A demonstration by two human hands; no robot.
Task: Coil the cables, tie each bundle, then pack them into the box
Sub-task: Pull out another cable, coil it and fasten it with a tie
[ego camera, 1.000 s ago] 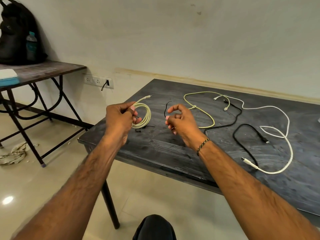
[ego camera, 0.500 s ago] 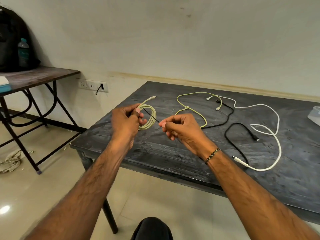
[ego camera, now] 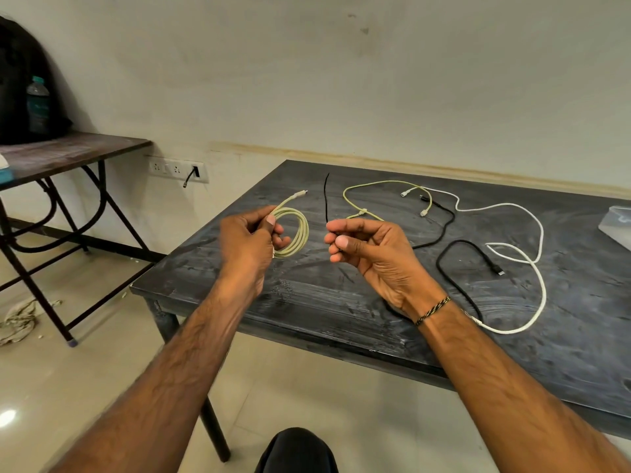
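Pinching the coiled pale-yellow cable [ego camera: 296, 232] betw thumb and curled fingers, the left hand [ego camera: 249, 244] holds the bundle upright above the dark table [ego camera: 307, 295], loops hanging to the hand's right, one white connector end poking up-left out of the coil. Right hand [ego camera: 362, 249] has fingers curled, thumb and forefinger nipping the lower end of a thin black tie [ego camera: 326, 196]; tie stands nearly vertical above the fingertips, apart from the coil.

Vs 0.5 s ago: tie then ran slanted from the right fingertips across to the coil at the left hand; now it's free of the coil and points up. Hands have drawn slightly apart.

Both forearms reach fwd from the bottom edge, wrists over the table's near-left corner, right palm turned partly up, a braided band [ego camera: 433, 310] on the right wrist.

On the table, uncoiled: a 2nd yellow cable [ego camera: 386, 183], a white cable [ego camera: 539, 268] and a black cable [ego camera: 457, 288], overlapping in places. A clear box [ego camera: 616, 225] sits at the far right edge, only partly in view.
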